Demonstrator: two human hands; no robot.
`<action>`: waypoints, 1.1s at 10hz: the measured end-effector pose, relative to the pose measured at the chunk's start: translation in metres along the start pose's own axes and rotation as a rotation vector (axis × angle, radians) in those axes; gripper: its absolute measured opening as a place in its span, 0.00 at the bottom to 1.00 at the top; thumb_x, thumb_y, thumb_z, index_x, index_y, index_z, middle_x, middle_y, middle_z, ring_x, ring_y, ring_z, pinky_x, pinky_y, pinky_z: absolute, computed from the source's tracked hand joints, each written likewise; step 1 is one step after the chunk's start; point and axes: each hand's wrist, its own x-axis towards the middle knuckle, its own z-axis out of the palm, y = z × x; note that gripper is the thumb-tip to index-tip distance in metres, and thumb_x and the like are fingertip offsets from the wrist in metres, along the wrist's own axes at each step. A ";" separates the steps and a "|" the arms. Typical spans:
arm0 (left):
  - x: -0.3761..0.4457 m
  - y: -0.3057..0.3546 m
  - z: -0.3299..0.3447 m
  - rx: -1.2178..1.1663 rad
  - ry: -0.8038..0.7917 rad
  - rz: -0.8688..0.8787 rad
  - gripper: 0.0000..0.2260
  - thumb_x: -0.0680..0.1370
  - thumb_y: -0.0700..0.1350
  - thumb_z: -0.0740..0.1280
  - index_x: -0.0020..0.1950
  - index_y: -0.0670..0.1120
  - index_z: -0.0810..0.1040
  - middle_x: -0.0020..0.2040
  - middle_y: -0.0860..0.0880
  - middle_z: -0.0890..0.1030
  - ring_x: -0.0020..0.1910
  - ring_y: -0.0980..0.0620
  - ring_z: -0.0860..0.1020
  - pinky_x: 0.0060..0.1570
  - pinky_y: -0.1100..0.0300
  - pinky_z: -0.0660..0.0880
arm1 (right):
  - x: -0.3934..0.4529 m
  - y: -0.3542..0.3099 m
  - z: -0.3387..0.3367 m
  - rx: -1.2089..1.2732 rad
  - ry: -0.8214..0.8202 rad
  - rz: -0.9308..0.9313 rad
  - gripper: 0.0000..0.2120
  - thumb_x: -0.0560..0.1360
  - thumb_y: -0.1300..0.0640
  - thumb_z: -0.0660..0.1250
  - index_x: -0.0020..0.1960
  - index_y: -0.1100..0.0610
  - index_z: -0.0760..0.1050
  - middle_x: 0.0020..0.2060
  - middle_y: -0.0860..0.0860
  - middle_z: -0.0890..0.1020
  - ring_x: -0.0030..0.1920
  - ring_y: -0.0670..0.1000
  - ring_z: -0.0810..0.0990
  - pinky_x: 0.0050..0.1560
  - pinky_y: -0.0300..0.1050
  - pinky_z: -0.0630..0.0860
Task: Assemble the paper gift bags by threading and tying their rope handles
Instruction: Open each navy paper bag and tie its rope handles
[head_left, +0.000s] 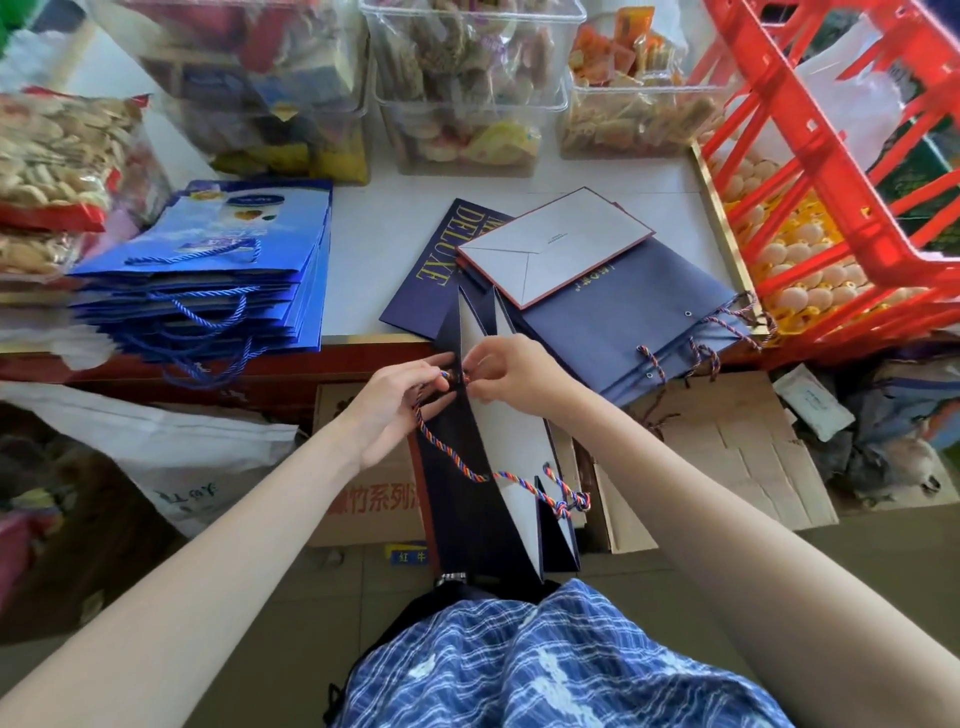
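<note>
Head view: a navy bag (467, 499), folded flat with its white gussets showing, stands off the counter's (384, 228) front edge and runs lengthwise from that edge down toward the person's lap. Both hands meet at its far end, close to the front edge. The left hand (397, 402) has its fingers curled, pinching the striped rope (452, 460) just on the left face of the panel. The right hand (511, 374) pinches something small on the opposite face, apparently the rope's tip coming through the eyelet, though the hole itself is hidden between the fingertips. So each grip is closed tight on rope, one on either side of the paper.

From the left hand the rope hangs down and sweeps right across the bag to a knot (574, 501) at the near end, which looks already tied. The coming pull likely runs crosswise to the bag's long axis, left to right through the panel, with the right hand nearer the free tip.

Finished blue bags (218, 270) sit stacked at the counter's left front, and more navy ones (613, 312) lie at its right front.
</note>
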 end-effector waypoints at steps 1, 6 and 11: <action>-0.002 0.003 0.003 -0.081 0.019 -0.013 0.16 0.78 0.34 0.57 0.31 0.38 0.75 0.51 0.44 0.80 0.46 0.51 0.80 0.53 0.56 0.79 | -0.008 -0.002 -0.007 0.000 0.022 -0.048 0.10 0.71 0.69 0.64 0.48 0.60 0.79 0.41 0.57 0.85 0.38 0.49 0.81 0.51 0.48 0.79; -0.019 0.036 0.012 0.147 -0.149 -0.256 0.17 0.72 0.48 0.67 0.59 0.47 0.78 0.57 0.51 0.79 0.47 0.53 0.82 0.31 0.67 0.75 | -0.029 0.015 -0.025 0.415 0.056 0.316 0.05 0.73 0.60 0.70 0.42 0.60 0.76 0.30 0.53 0.71 0.23 0.45 0.68 0.23 0.33 0.67; -0.011 0.047 0.069 0.201 -0.142 -0.180 0.15 0.78 0.54 0.62 0.62 0.50 0.73 0.62 0.42 0.68 0.55 0.39 0.77 0.48 0.50 0.80 | -0.047 -0.017 -0.039 0.090 0.157 0.038 0.17 0.71 0.63 0.68 0.55 0.53 0.66 0.31 0.47 0.74 0.34 0.49 0.72 0.42 0.47 0.71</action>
